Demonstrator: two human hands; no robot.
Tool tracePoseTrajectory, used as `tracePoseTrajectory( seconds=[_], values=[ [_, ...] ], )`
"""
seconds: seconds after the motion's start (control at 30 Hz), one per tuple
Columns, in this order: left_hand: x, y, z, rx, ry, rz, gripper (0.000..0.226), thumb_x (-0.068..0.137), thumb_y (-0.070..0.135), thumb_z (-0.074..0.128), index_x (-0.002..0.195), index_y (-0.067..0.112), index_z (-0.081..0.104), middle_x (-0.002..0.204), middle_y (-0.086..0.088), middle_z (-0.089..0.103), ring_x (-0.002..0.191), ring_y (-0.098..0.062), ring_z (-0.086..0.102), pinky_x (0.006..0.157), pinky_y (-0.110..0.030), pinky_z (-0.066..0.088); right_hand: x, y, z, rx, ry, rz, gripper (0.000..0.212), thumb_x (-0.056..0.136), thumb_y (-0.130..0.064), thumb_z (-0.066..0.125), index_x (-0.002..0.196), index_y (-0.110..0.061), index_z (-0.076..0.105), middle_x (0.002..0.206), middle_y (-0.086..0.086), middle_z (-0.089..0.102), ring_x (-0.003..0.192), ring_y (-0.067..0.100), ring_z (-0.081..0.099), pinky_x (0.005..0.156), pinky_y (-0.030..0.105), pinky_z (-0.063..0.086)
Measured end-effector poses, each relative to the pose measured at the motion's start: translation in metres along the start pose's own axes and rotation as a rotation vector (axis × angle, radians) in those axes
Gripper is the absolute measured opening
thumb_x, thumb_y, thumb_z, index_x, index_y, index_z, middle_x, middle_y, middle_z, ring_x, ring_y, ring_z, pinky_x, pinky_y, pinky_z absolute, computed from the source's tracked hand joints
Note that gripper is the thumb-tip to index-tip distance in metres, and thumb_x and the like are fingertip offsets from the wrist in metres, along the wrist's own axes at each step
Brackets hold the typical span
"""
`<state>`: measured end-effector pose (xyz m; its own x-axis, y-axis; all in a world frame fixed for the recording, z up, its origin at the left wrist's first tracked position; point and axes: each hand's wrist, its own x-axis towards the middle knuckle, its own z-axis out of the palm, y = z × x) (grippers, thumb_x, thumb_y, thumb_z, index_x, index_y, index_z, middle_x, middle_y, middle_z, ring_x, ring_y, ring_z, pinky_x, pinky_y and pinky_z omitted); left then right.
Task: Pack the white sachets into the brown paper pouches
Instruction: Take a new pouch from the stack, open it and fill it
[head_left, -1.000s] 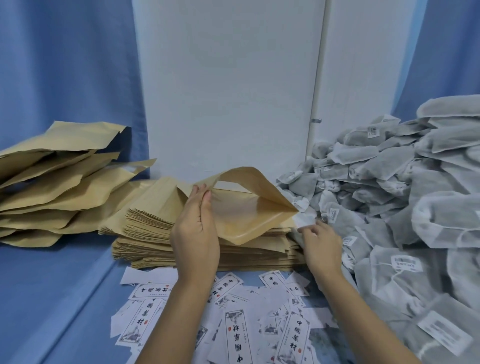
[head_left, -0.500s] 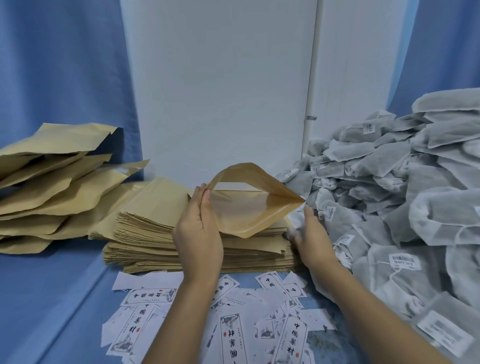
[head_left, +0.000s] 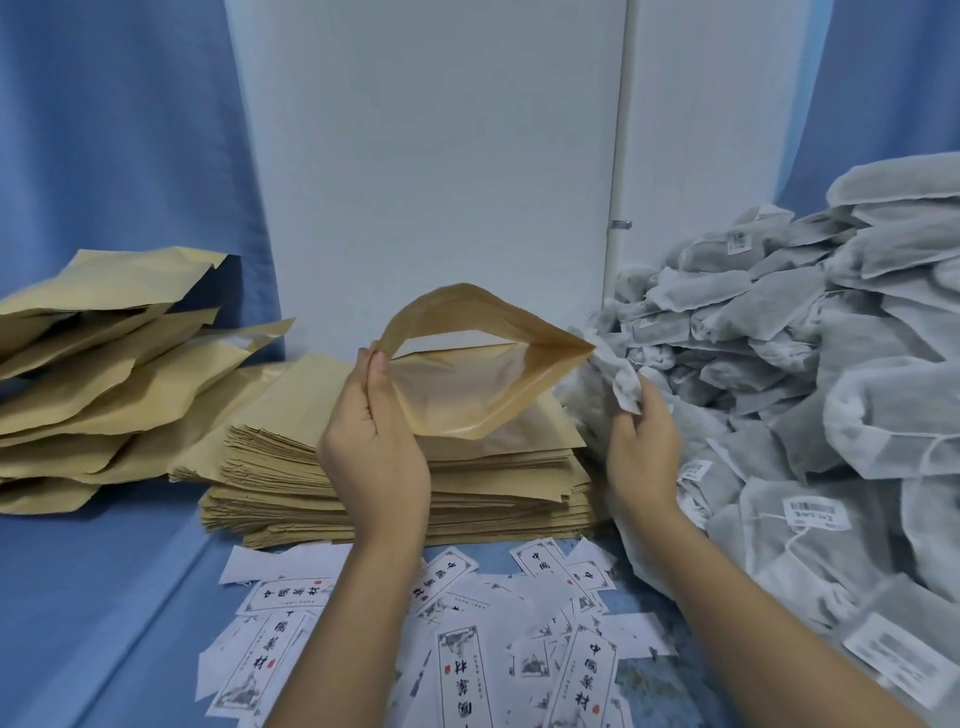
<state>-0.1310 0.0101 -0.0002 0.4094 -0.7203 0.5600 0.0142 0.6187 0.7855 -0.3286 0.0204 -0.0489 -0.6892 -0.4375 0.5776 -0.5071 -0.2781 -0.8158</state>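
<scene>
Brown paper makes up most of the head view. One brown paper pouch (head_left: 467, 384) is held up with its mouth bowed open and its pale lining showing. The left hand (head_left: 374, 447) pinches the left corner of that mouth between thumb and fingers. The right hand (head_left: 641, 447) has its fingers curled round one crumpled white sachet (head_left: 621, 379) at the right corner of the mouth; whether sachet and pouch touch cannot be told.

Under the pouch lies a thick stack of flat pouches (head_left: 395, 483), too many to count. To the left, several bulging pouches (head_left: 104, 364) lie heaped against a blue curtain (head_left: 104, 130).

A large heap of sachets (head_left: 831, 364) fills the right side and crowds the right wrist. Some carry small white tags with a barcode, the print too blurred to read.

Nearest the camera, many white label slips (head_left: 452, 649) are scattered over the blue tabletop (head_left: 104, 597), partly covered by both forearms. Each bears black Chinese characters, a grey landscape drawing and a small red seal. A white wall (head_left: 441, 156) stands behind.
</scene>
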Motion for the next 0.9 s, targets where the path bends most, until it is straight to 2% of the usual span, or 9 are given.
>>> tracePoseTrajectory(
  seconds=[0.1, 0.2, 0.27, 0.33, 0.4, 0.57, 0.73, 0.83, 0.9],
  values=[
    [0.011, 0.007, -0.002, -0.001, 0.086, 0.025, 0.038, 0.099, 0.030, 0.046, 0.114, 0.003, 0.066, 0.108, -0.017, 0.068, 0.107, -0.029, 0.060, 0.089, -0.033, 0.044, -0.002, -0.028, 0.002, 0.194, -0.041, -0.001, 0.024, 0.090, -0.025, 0.046, 0.090, -0.045, 0.060, 0.081, -0.024, 0.062, 0.084, 0.001, 0.058, 0.072, 0.032, 0.052],
    [0.026, 0.015, -0.005, -0.022, 0.161, 0.066, 0.038, 0.099, 0.028, 0.045, 0.118, 0.002, 0.065, 0.112, -0.016, 0.068, 0.108, -0.028, 0.060, 0.090, -0.030, 0.044, -0.006, -0.050, 0.004, 0.282, -0.021, -0.082, 0.015, 0.084, -0.024, 0.046, 0.076, -0.032, 0.056, 0.063, -0.024, 0.055, 0.063, -0.005, 0.046, 0.058, 0.011, 0.038],
    [0.035, 0.017, -0.007, -0.023, 0.195, 0.099, 0.037, 0.099, 0.026, 0.045, 0.118, 0.001, 0.065, 0.113, -0.019, 0.067, 0.108, -0.030, 0.060, 0.091, -0.029, 0.045, -0.009, -0.058, 0.004, 0.340, -0.028, -0.121, 0.018, 0.084, -0.019, 0.046, 0.067, -0.023, 0.052, 0.056, -0.021, 0.047, 0.055, -0.004, 0.039, 0.052, 0.010, 0.031],
    [0.042, 0.016, -0.008, -0.007, 0.206, 0.146, 0.034, 0.099, 0.023, 0.045, 0.117, 0.001, 0.064, 0.120, -0.012, 0.065, 0.114, -0.026, 0.059, 0.091, -0.015, 0.043, -0.012, -0.066, 0.002, 0.385, -0.069, -0.143, 0.021, 0.082, -0.015, 0.046, 0.062, -0.010, 0.046, 0.053, -0.016, 0.039, 0.053, -0.002, 0.033, 0.049, 0.013, 0.027],
    [0.043, 0.013, -0.008, 0.048, 0.164, 0.203, 0.033, 0.098, 0.020, 0.045, 0.118, 0.001, 0.064, 0.123, 0.000, 0.059, 0.123, -0.022, 0.054, 0.093, -0.006, 0.034, -0.015, -0.074, 0.001, 0.446, -0.120, -0.127, 0.021, 0.079, -0.013, 0.046, 0.061, -0.003, 0.044, 0.054, -0.013, 0.035, 0.053, 0.001, 0.030, 0.048, 0.016, 0.026],
    [0.025, -0.006, -0.008, 0.244, -0.097, 0.362, 0.029, 0.096, 0.011, 0.049, 0.115, -0.004, 0.064, 0.126, -0.018, 0.059, 0.128, -0.019, 0.044, 0.099, -0.002, 0.025, -0.024, -0.101, 0.005, 0.546, -0.118, -0.092, 0.020, 0.076, -0.010, 0.044, 0.058, -0.017, 0.041, 0.053, -0.014, 0.033, 0.051, 0.002, 0.028, 0.047, 0.016, 0.024],
    [0.007, -0.016, -0.008, 0.345, -0.275, 0.375, 0.030, 0.096, 0.013, 0.050, 0.121, 0.001, 0.061, 0.132, -0.011, 0.056, 0.132, -0.015, 0.043, 0.104, -0.015, 0.029, -0.030, -0.115, 0.008, 0.062, -0.091, -0.312, 0.011, 0.077, -0.020, 0.047, 0.068, -0.018, 0.052, 0.058, -0.012, 0.046, 0.056, 0.005, 0.039, 0.052, 0.022, 0.030],
    [0.004, -0.014, -0.005, 0.287, -0.224, 0.271, 0.030, 0.097, 0.017, 0.049, 0.121, 0.004, 0.062, 0.131, -0.008, 0.058, 0.131, -0.014, 0.044, 0.099, -0.003, 0.025, -0.034, -0.112, 0.012, -0.472, -0.175, -0.647, 0.020, 0.074, -0.016, 0.052, 0.086, -0.008, 0.066, 0.078, 0.005, 0.064, 0.074, 0.028, 0.058, 0.060, 0.034, 0.041],
    [0.002, -0.012, -0.003, 0.284, -0.180, 0.249, 0.030, 0.098, 0.018, 0.048, 0.119, 0.006, 0.064, 0.129, -0.007, 0.060, 0.129, -0.013, 0.046, 0.095, 0.002, 0.023, -0.038, -0.106, 0.018, -0.671, -0.312, -0.680, 0.026, 0.079, -0.009, 0.055, 0.103, -0.009, 0.063, 0.097, 0.008, 0.065, 0.089, 0.032, 0.059, 0.063, 0.034, 0.039]
  ],
)
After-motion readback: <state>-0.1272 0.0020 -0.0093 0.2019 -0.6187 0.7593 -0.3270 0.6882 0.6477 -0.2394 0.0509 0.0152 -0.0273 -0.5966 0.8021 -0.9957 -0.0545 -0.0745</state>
